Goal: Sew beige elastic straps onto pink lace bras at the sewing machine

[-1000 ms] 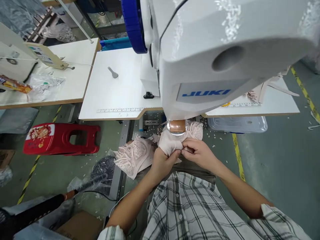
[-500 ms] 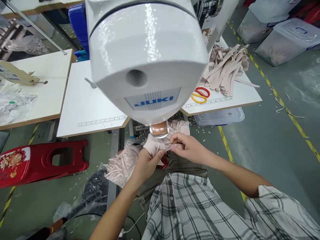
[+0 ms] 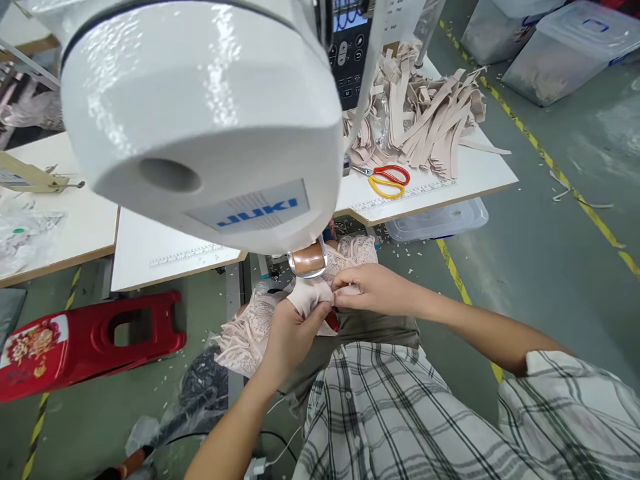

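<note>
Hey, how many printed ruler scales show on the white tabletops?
2. The left ruler scale runs along the left tabletop's front edge; the right ruler scale is beside the scissors. The machine head blocks some view, so more may be hidden.

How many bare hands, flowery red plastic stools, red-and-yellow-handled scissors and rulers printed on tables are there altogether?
Bare left hand and right hand: 2
Flowery red plastic stool: 1
Red-and-yellow-handled scissors: 1
Printed rulers, left and right: 2
Total: 6
</note>
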